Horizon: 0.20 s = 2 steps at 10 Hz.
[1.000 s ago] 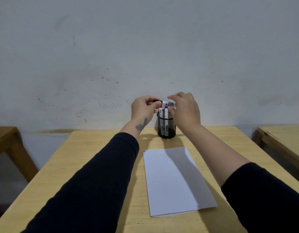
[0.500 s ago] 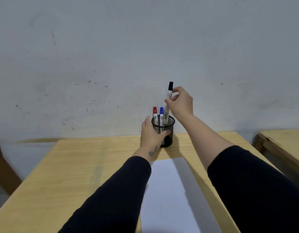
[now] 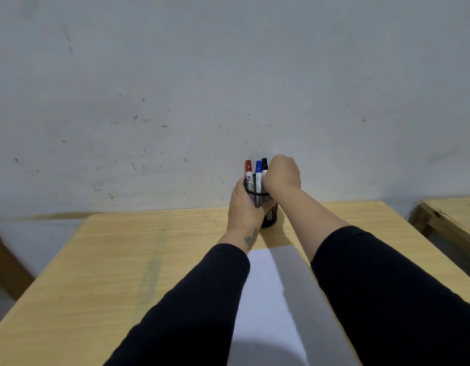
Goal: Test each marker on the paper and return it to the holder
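Black mesh holder [image 3: 270,217], cylindrical, gripped by left hand [image 3: 244,207]; right hand [image 3: 281,174] fingers closed on black marker [image 3: 264,164]; smooth paper [image 3: 271,299] on wooden desk [image 3: 128,260].

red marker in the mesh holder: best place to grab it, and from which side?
Pinch the red marker by its red cap and the upper barrel, the only part standing clear above the holder rim. Come from above and the left: it stands nearly upright, the blue marker crowds its right, and the left hand wraps the holder below.
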Motion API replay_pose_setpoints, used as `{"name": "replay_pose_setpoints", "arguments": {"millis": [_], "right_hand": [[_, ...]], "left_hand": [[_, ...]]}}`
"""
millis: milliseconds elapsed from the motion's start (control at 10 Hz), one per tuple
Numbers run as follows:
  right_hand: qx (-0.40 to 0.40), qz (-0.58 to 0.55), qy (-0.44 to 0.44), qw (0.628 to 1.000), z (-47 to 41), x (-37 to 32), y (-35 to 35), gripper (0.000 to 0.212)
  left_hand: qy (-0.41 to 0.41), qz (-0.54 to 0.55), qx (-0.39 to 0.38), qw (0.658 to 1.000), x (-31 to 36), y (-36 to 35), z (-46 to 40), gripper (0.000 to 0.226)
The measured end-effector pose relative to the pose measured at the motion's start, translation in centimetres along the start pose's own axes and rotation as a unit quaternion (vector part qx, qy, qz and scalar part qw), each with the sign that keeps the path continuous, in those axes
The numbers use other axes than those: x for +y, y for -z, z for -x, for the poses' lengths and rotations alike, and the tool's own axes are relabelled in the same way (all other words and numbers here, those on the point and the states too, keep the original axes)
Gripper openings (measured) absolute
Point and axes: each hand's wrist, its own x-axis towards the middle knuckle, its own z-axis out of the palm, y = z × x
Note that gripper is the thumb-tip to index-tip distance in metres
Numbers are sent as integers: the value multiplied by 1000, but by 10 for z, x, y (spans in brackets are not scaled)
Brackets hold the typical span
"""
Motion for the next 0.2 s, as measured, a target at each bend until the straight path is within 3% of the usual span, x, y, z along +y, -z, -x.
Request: {"name": "replay_pose_setpoints", "arguments": {"millis": [100,200], "right_hand": [[13,-30,7,999,3,-3,10,11],[24,-50,9,998,7,-2,23,23]], "left_hand": [[9,-37,-12,999,7,9,-3,70],[-1,-77,-20,997,23,23,1,77]]}}
